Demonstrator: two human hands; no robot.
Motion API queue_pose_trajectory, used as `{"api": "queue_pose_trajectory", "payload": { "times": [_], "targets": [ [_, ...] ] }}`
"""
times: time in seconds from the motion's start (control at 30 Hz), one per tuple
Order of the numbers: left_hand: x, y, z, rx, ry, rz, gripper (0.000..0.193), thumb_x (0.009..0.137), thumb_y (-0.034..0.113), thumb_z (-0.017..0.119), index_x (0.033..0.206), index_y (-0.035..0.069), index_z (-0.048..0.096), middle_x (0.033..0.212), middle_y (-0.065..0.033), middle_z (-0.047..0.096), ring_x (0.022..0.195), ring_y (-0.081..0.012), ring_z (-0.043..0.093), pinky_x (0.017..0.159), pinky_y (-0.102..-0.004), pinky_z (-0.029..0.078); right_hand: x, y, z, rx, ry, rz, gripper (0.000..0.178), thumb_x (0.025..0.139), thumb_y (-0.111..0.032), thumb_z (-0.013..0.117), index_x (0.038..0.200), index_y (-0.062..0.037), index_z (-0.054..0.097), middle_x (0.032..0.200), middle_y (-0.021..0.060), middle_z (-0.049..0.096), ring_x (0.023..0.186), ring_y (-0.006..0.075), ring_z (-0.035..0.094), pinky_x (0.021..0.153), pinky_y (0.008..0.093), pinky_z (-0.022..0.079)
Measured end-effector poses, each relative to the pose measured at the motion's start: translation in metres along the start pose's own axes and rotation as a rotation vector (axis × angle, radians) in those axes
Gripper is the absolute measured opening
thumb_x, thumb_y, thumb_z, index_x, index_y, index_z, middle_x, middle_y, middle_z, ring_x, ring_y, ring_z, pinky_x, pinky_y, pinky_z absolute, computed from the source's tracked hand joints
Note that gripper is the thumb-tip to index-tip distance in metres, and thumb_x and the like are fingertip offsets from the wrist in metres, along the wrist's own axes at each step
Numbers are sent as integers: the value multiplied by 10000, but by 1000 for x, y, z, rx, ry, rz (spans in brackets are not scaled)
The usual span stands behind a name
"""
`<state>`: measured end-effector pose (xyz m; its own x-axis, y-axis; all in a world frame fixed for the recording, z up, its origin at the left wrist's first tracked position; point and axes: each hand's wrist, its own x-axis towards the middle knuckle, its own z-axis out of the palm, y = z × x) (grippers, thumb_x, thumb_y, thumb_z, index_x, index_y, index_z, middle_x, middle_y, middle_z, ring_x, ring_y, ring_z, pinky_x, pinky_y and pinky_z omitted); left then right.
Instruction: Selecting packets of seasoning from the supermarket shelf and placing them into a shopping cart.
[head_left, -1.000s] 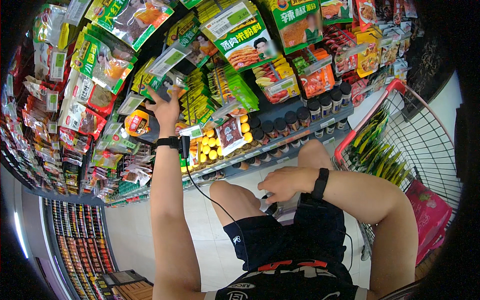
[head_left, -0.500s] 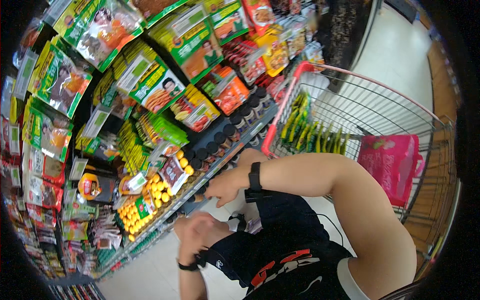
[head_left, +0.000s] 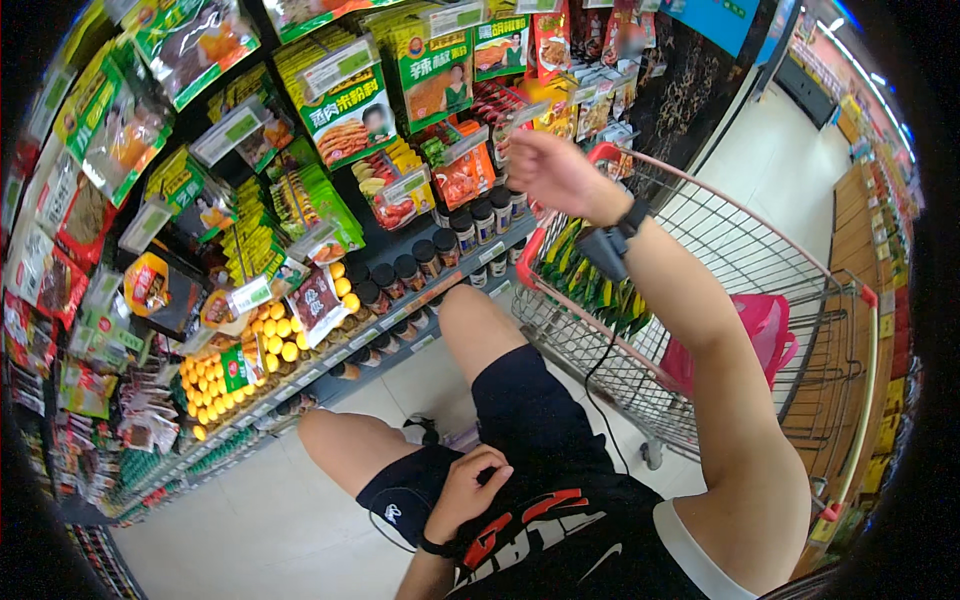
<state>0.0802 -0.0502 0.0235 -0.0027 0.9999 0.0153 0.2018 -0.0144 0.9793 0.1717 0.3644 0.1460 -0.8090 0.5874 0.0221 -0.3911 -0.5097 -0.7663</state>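
Observation:
My right hand (head_left: 562,176) is raised in front of the far end of the shelf, by red packets (head_left: 497,105) and above the near corner of the cart. Its fingers are curled; whatever may be inside them is hidden. A dark device (head_left: 604,252) sits on that wrist. My left hand (head_left: 466,494) is drawn in against my black shirt, over my left thigh, with thumb and fingers curled into a loop and nothing seen in it. Black-capped jars (head_left: 425,258) stand in a row on the shelf beyond my knees.
A wire cart (head_left: 720,215) with red corners stands at my right, holding green-yellow packets (head_left: 570,262) and a pink bag (head_left: 765,330). Hanging seasoning packets (head_left: 340,110) and yellow-capped containers (head_left: 215,395) fill the shelf at left. A black marbled column (head_left: 680,95) rises behind the cart.
My right hand has risen from the low jars to the upper packets, away from the shelf bottom. My left hand has come back toward my body. The view has shifted.

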Motion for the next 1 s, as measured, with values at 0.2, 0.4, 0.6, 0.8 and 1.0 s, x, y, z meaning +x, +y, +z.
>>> {"api": "queue_pose_trajectory", "payload": {
  "times": [0.2, 0.4, 0.6, 0.8, 1.0],
  "targets": [
    [10, 4, -8, 60, -86, -22, 128, 854, 106, 663, 858, -3, 597, 827, -103, 610, 762, -256, 614, 682, -311, 473, -62, -21, -129, -7, 552, 95, 271, 966, -254, 498, 725, -140, 446, 580, -34, 356, 513, 118, 321, 503, 289, 320],
    [26, 17, 6, 79, -172, 64, 131, 860, 129, 660, 876, 12, 604, 827, -95, 600, 761, -235, 619, 686, -306, 486, -82, 17, -228, -580, 928, 219, 152, 897, -190, 602, 884, -43, 566, 574, 1, 405, 445, 133, 359, 403, 333, 302],
    [24, 17, 13, 88, -190, 48, 122, 842, 121, 681, 885, 22, 625, 845, -98, 618, 787, -231, 636, 712, -316, 496, -69, 37, -247, -929, 918, 211, 313, 906, -288, 598, 863, 20, 567, 596, 50, 492, 430, 143, 423, 373, 327, 328],
    [10, 8, 5, 47, -108, -14, 128, 853, 136, 672, 903, 26, 629, 871, -100, 632, 800, -238, 645, 717, -315, 500, -60, 39, -245, -1168, 926, 326, 467, 969, -412, 491, 936, 53, 517, 686, 122, 547, 449, 171, 435, 382, 338, 326],
    [3, 4, -4, 66, -71, -25, 135, 867, 136, 655, 904, 13, 613, 836, -86, 606, 766, -215, 614, 679, -293, 484, -67, 40, -248, -979, 872, 399, 492, 982, -434, 443, 983, 58, 466, 692, 137, 515, 416, 155, 376, 344, 335, 277]
  ]
}}
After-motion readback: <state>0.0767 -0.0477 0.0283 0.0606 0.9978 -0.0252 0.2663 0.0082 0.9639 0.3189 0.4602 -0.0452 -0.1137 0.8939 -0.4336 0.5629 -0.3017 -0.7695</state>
